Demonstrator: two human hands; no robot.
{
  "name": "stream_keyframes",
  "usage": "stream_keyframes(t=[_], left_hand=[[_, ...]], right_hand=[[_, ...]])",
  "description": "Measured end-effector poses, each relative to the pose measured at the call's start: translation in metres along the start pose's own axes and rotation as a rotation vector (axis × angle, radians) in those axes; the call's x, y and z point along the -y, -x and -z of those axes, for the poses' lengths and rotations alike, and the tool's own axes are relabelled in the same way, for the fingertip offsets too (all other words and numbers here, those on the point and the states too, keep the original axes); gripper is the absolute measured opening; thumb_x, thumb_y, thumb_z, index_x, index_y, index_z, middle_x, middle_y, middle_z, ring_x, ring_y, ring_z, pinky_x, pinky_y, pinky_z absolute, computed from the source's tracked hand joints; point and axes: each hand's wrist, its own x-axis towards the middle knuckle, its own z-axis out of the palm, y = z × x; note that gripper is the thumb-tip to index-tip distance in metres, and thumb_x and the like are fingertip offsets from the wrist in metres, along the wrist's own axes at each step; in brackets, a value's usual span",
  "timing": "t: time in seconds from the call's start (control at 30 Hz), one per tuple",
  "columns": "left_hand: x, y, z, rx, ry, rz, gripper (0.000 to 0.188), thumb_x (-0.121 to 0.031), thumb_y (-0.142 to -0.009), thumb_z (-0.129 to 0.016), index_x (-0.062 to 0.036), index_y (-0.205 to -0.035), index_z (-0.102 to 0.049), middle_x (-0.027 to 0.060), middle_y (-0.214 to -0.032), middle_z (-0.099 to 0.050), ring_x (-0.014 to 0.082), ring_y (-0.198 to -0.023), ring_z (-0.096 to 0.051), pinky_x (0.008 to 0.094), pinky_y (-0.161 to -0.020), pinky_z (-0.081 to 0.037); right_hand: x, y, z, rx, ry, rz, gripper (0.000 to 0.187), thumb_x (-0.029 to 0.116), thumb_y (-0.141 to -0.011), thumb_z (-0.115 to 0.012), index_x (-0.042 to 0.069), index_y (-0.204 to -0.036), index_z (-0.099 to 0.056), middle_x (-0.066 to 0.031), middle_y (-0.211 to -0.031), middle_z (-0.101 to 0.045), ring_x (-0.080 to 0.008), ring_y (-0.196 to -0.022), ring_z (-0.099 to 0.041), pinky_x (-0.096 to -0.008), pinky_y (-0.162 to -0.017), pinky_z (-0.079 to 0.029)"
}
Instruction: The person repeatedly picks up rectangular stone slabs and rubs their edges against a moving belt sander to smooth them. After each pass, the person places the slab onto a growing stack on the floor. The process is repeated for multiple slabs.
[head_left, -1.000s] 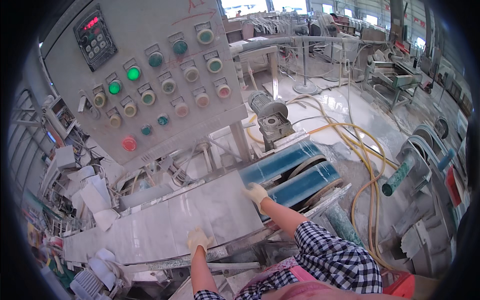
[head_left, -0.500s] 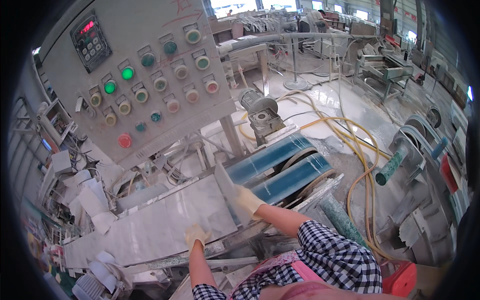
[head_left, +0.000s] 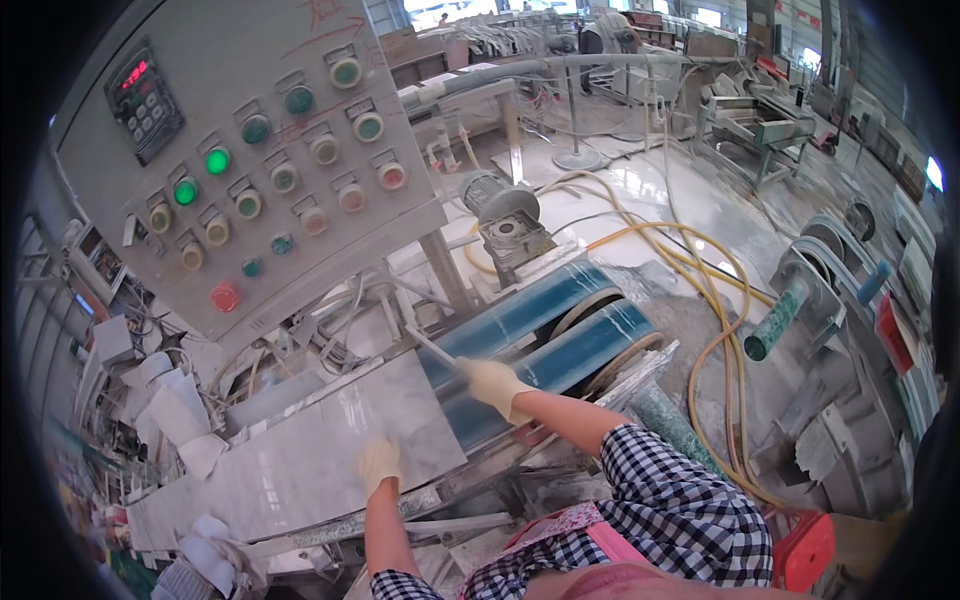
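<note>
My right hand (head_left: pixel 495 388), in a pale glove, is closed on one end of a thin pale stone slab (head_left: pixel 434 350). The slab shows nearly edge-on above the blue conveyor belts (head_left: pixel 540 320), pointing away to the left. Marbled white-grey slabs (head_left: pixel 300 450) lie flat in a row along the conveyor, and their right end stops at the bare belts. My left hand (head_left: pixel 380 462), gloved too, is over the front part of this row with its fingers stretched out and slightly blurred. Whether it touches the stone is hard to make out.
A grey control box (head_left: pixel 250 150) with coloured buttons and a lit display stands beyond the conveyor. Behind the belts sits a grey motor (head_left: pixel 508 220). Yellow hoses (head_left: pixel 735 350) cross the wet floor at right. A red plastic object (head_left: pixel 803 550) is near my right side.
The slab in my right hand has turned from showing its broad face to nearly edge-on. My left hand has shifted slightly left. The view has moved a little, so the control box appears further left.
</note>
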Motion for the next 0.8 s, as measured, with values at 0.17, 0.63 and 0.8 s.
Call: stream_keyframes(t=[0.17, 0.63, 0.8], left_hand=[[-0.079, -0.025, -0.020, -0.221, 0.202, -0.165, 0.074, -0.058, -0.082, -0.064, -0.0006, -0.129, -0.056, 0.0221, -0.134, -0.056, 0.0377, -0.127, -0.048, 0.0491, -0.104, -0.037], [-0.143, -0.058, -0.028, -0.059, -0.059, 0.069, 0.101, -0.048, -0.074, -0.079, -0.0090, -0.152, -0.030, 0.0158, -0.151, -0.033, 0.0336, -0.141, -0.028, 0.0606, -0.108, -0.025], [-0.154, -0.063, -0.006, 0.104, 0.000, 0.109, 0.091, -0.033, -0.074, -0.079, -0.0041, -0.147, -0.034, 0.0182, -0.157, -0.024, 0.0377, -0.147, -0.019, 0.0652, -0.108, -0.025]], right_hand=[[-0.002, -0.004, 0.000, 0.027, -0.068, -0.028, 0.036, 0.009, -0.091, -0.047, 0.014, -0.126, -0.055, -0.0160, -0.108, -0.067, -0.0395, -0.098, -0.063, -0.0477, -0.082, -0.049], [-0.004, -0.010, 0.015, 0.029, -0.108, -0.050, 0.042, 0.012, -0.088, -0.052, 0.012, -0.129, -0.051, -0.0191, -0.107, -0.067, -0.0415, -0.098, -0.063, -0.0504, -0.082, -0.049], [-0.011, -0.013, 0.018, 0.030, -0.129, -0.043, 0.043, 0.011, -0.088, -0.052, 0.012, -0.131, -0.051, -0.0197, -0.107, -0.067, -0.0416, -0.098, -0.063, -0.0502, -0.083, -0.049]])
